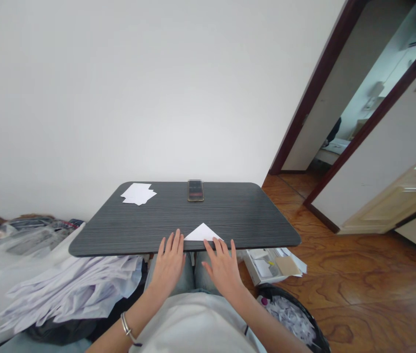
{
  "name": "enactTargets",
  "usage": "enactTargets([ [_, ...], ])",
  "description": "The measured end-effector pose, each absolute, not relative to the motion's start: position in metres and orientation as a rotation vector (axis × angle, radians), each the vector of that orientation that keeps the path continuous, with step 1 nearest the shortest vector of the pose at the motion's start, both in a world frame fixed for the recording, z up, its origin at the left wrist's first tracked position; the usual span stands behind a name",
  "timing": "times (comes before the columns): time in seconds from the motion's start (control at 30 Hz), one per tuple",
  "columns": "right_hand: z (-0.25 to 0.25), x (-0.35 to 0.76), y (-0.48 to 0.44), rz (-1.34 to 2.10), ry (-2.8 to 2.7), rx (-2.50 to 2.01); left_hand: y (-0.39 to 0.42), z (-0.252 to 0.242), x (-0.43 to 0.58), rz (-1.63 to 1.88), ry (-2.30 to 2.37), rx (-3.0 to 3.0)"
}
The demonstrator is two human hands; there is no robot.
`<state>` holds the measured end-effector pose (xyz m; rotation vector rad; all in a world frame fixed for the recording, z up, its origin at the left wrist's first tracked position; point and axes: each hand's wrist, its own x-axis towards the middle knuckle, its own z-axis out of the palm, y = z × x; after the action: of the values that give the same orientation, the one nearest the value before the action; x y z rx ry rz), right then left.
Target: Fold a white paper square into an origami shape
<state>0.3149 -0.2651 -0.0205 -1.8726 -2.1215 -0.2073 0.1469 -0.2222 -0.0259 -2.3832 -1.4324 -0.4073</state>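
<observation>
A folded white paper triangle (202, 233) lies flat on the near edge of the dark grey wood-grain table (230, 215), its point facing away from me. My left hand (169, 263) rests at the table edge, fingertips just left of the triangle's left corner. My right hand (222, 268) has its fingertips at the triangle's lower right corner, on or right beside the paper. Neither hand grips anything. Several loose white paper sheets (138, 193) lie at the table's far left, and a phone (195, 190) lies at the far edge.
A black bin (289, 314) of shredded paper stands below right, beside an open box (270, 264) of papers on the wood floor (358, 274). A heap of white sheets (71, 294) lies at lower left. A doorway (351, 93) opens at the right.
</observation>
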Motion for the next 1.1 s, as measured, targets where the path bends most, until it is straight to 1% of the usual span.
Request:
enactTargets([
  [0.17, -0.019, 0.313, -0.262, -0.254, -2.122, -1.882, -0.22, -0.029, 0.163, -0.328, -1.091, -2.595],
  [0.33, -0.017, 0.313, -0.259, -0.258, -2.11, -1.892, -0.218, -0.035, 0.176, -0.277, -1.16, -2.564],
  [0.6, -0.016, 0.317, -0.26, -0.241, -2.096, -1.9, -0.221, -0.031, 0.178, -0.278, -1.223, -2.539],
  [1.1, -0.014, 0.332, -0.269, -0.241, -2.071, -1.942, -0.219, -0.038, 0.152, -0.317, -1.342, -2.45],
])
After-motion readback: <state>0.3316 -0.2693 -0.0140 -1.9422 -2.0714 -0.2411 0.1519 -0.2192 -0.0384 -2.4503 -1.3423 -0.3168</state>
